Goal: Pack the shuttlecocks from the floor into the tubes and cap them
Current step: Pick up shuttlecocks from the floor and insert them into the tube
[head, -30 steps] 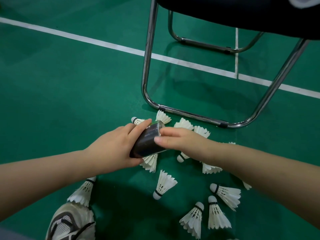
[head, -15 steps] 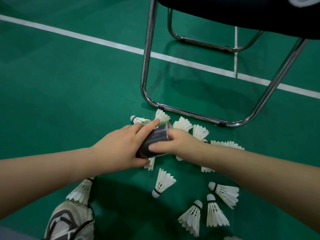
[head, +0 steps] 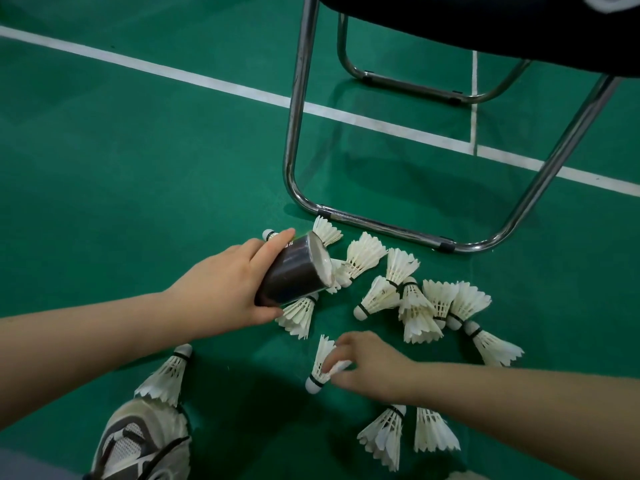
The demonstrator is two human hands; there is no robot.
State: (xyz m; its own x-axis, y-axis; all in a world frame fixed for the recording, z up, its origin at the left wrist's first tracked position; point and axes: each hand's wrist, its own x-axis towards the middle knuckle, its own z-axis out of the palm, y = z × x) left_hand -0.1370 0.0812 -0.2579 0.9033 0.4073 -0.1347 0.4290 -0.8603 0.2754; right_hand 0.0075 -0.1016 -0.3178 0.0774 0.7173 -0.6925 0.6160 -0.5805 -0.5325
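Head view is looking down at a green court floor (head: 121,174), which is stretching wide to the left of the hands as far as a white line (head: 207,81) running across the top. To the right, room is tightening: a chrome chair frame (head: 363,225) is resting its floor bar just beyond the scattered shuttlecocks, and its dark seat (head: 485,22) is overhanging the top edge.

The left hand (head: 221,285) is gripping a dark tube (head: 294,271), fingers wrapped round it, tilting it so that its pale round end is facing up and right. 1 shuttlecock (head: 298,313) is lying right under the tube. The right hand (head: 367,368) is pinching the feather skirt of another shuttlecock (head: 320,365) on the floor, its cork pointing toward the lower left, near the tube but apart from it.

A loose cluster of shuttlecocks (head: 415,306) is lying between the right forearm and the chair bar (several overlapping), 2 more (head: 384,434) are lying below the right forearm, and 1 (head: 166,375) is touching a grey shoe (head: 138,441) at the lower left edge.

Small pale lettering is showing on the tube beside the left index finger, too small to read.
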